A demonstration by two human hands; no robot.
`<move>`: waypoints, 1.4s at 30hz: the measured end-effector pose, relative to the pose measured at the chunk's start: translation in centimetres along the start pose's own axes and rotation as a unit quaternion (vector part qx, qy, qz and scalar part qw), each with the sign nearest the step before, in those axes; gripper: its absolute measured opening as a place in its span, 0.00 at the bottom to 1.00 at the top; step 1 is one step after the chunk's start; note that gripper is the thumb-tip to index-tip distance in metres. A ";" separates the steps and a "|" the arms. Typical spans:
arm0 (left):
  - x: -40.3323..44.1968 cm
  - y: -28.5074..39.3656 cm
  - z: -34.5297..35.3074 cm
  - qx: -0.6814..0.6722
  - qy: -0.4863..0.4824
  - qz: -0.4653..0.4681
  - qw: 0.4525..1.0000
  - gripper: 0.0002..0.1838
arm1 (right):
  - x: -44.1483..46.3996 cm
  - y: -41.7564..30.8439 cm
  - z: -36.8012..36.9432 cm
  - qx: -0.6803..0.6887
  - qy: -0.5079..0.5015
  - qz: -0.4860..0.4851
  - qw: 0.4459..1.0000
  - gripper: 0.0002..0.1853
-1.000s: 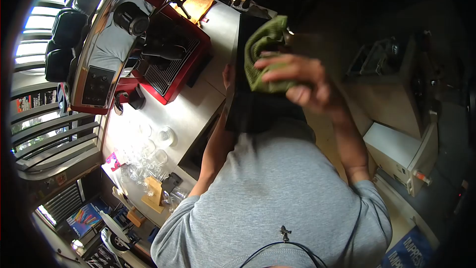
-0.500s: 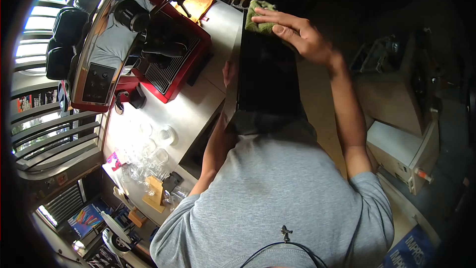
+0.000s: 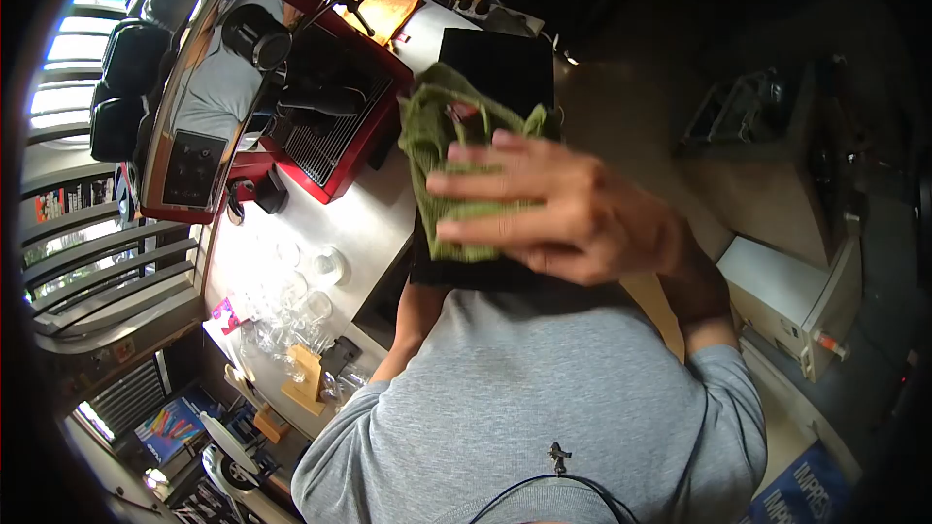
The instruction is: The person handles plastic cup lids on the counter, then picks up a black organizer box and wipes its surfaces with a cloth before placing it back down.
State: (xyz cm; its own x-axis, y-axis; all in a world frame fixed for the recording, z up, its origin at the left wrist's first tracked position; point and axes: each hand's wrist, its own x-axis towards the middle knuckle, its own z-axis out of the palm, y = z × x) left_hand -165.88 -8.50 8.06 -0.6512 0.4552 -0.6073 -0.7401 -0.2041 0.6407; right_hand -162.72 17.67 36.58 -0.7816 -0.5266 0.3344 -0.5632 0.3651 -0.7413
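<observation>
My right hand (image 3: 563, 209) is over a crumpled green cloth (image 3: 437, 155). Its fingers lie across the fabric, slightly blurred by motion. Beneath the cloth is a dark, flat, rectangular black object (image 3: 497, 63), close to my chest; its exact kind is unclear. Of my left arm (image 3: 417, 315), only the forearm shows, reaching up to the near left corner of the black object. The left hand itself is hidden behind that object, so its fingers and grip cannot be seen.
A red and chrome espresso machine (image 3: 364, 39) stands on the counter (image 3: 374, 209) to the left. Clear glasses (image 3: 311, 306) cluster nearer on that counter. An orange cloth (image 3: 388, 10) lies behind. At right are a metal rack (image 3: 743, 107) and a white box-like unit (image 3: 772, 277).
My right hand and the green cloth have come from the far end of the black object toward my chest. The black object now appears more face-on, and my left hand has gone from view.
</observation>
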 end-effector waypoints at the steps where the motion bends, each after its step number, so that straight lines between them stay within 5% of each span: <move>1: -1.7 -1.0 -2.1 0.021 0.027 -0.020 0.999 0.45 | 0.2 0.6 -0.6 -0.028 0.035 0.017 0.999 0.32; 6: -9.5 -5.0 -9.7 0.068 0.138 -0.105 0.983 0.45 | 1.3 7.3 -4.4 -0.111 0.179 0.050 0.976 0.26; 9: -12.4 -6.5 -12.3 0.074 0.176 -0.131 0.973 0.45 | 1.4 9.7 -4.3 0.163 0.210 0.120 0.956 0.22; 15: -15.1 -8.3 -14.2 0.075 0.208 -0.152 0.963 0.45 | 2.0 6.8 0.9 0.004 0.384 0.011 0.923 0.22; 23: -14.8 -8.3 -14.5 0.089 0.213 -0.156 0.960 0.45 | -1.6 2.6 4.6 0.054 0.260 -0.036 0.963 0.27; 25: -14.1 -7.9 -14.5 0.096 0.206 -0.152 0.962 0.45 | -1.8 2.2 3.4 0.080 0.291 -0.001 0.953 0.27; 27: -13.5 -7.6 -14.4 0.104 0.208 -0.152 0.961 0.45 | -1.3 3.9 4.3 0.279 0.376 0.013 0.884 0.28; 30: -12.5 -6.9 -14.1 0.110 0.204 -0.142 0.962 0.45 | -1.0 5.8 4.7 0.288 0.414 0.045 0.862 0.29; 37: -13.3 -6.5 -14.8 0.124 0.201 -0.137 0.962 0.46 | 2.7 5.6 5.3 0.104 0.250 -0.065 0.960 0.27; 39: -13.6 -6.6 -14.9 0.127 0.201 -0.142 0.961 0.46 | 3.0 4.4 5.0 0.018 0.275 -0.054 0.960 0.27; 42: -14.4 -6.8 -15.3 0.131 0.206 -0.151 0.958 0.46 | 2.3 4.1 4.9 0.075 0.264 0.020 0.961 0.27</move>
State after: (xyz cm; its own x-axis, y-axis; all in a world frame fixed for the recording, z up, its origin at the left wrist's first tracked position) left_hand -154.04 -26.95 5.32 -0.4656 0.0684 -0.8824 -0.8724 0.1322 0.4706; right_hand -165.54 14.17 31.49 -0.8517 -0.0366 0.5228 -0.5152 0.2414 -0.8224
